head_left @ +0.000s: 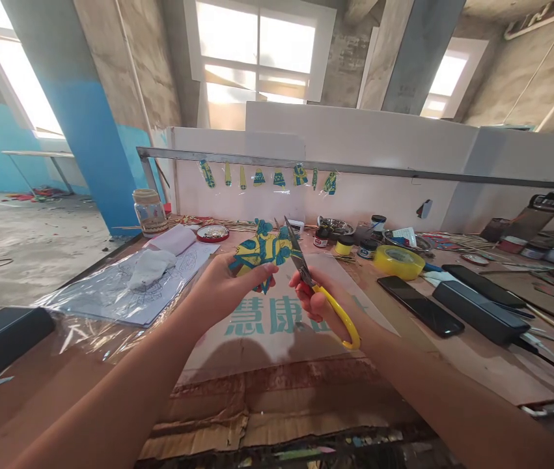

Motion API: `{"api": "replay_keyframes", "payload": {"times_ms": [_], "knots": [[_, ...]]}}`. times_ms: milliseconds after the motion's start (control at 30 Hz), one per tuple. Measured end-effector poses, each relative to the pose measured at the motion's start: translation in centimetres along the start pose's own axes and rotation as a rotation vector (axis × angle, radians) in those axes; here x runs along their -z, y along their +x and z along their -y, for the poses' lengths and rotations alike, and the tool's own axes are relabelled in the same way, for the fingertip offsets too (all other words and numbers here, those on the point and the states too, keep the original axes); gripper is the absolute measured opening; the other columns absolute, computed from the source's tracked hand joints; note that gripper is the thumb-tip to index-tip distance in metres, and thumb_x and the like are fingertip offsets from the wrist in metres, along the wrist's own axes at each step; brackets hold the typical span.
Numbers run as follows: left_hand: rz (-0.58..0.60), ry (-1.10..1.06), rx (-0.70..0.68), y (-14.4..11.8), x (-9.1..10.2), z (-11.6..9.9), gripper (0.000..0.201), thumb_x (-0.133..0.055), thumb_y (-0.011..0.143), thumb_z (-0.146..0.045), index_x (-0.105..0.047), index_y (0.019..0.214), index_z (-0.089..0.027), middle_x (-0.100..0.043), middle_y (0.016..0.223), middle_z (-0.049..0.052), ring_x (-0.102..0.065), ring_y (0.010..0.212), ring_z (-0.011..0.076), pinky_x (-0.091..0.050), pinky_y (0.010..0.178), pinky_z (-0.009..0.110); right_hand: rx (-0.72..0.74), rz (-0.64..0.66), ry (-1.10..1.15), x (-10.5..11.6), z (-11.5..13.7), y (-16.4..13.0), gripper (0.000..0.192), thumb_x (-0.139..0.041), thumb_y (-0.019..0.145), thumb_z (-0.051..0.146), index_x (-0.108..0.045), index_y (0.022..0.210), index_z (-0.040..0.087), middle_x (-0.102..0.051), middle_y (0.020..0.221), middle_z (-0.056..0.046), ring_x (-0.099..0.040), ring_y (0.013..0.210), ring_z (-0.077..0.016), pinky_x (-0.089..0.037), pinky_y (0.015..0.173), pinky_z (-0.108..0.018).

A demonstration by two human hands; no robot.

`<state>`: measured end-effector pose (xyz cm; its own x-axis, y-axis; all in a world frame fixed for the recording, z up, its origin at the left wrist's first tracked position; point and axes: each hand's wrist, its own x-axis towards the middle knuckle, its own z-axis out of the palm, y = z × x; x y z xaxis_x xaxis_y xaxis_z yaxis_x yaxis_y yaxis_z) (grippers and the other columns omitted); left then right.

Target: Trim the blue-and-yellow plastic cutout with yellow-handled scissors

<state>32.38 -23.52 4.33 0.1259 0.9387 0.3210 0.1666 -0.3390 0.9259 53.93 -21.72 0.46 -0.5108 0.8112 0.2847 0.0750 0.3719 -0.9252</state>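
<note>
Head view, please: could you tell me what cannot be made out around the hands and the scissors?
- Scissors: upper handle loop hidden inside the right hand.
- Cut-out: lower edge covered by the left hand; painted figure too small to identify.
- Cardboard print: partly hidden by both hands.
- Jars: labels too small.

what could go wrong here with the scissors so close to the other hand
1. The yellow-handled scissors in the right hand have their blades right at the painted blue and yellow cutout, whose lower edge the left hand pinches; a slip might nick a fingertip.
2. The cutout looks thin with narrow parts, so a stray snip may sever one.
3. It is held in the air above the brown cardboard sheet, so it may flex as the blades close.
</note>
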Motion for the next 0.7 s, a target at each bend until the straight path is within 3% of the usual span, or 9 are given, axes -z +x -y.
{"api": "replay_keyframes", "payload": {"times_ms": [367,500,700], "knots": [[0.025,0.035,-0.003,0.1,0.13,-0.15,0.031,-0.075,0.081,-0.049,-0.073,0.08,-0.018,-0.071,0.072,0.002,-0.06,0.067,0.0152,-0.047,0.064,0.027,0.013,-0.058,0.072,-0.3,-0.35,0.62,0.066,-0.067,0.066,0.081,-0.053,0.091,0.021,-0.048,0.082,0.001,-0.039,0.063,-0.0112,-0.034,0.057,-0.027],[0.025,0.103,-0.021,0.04,0.32,-0.25,0.035,-0.072,0.083,-0.053,-0.072,0.078,-0.018,-0.072,0.075,0.004,-0.063,0.071,0.0173,-0.049,0.067,0.028,0.002,-0.062,0.086,-0.25,-0.46,0.79,0.062,-0.07,0.067,0.076,-0.053,0.09,0.021,-0.044,0.074,0.004,-0.036,0.06,-0.0101,-0.03,0.054,-0.025],[-0.161,-0.065,-0.081,0.13,1.03,-0.72,0.047,-0.071,0.083,-0.056,-0.068,0.116,-0.024,-0.074,0.106,0.005,-0.069,0.089,0.0195,-0.055,0.073,0.027,-0.018,-0.055,0.067,-0.21,0.21,0.47,0.072,-0.068,0.063,0.084,-0.055,0.093,0.02,-0.04,0.069,0.005,-0.032,0.057,-0.0086,-0.027,0.052,-0.023]]}}
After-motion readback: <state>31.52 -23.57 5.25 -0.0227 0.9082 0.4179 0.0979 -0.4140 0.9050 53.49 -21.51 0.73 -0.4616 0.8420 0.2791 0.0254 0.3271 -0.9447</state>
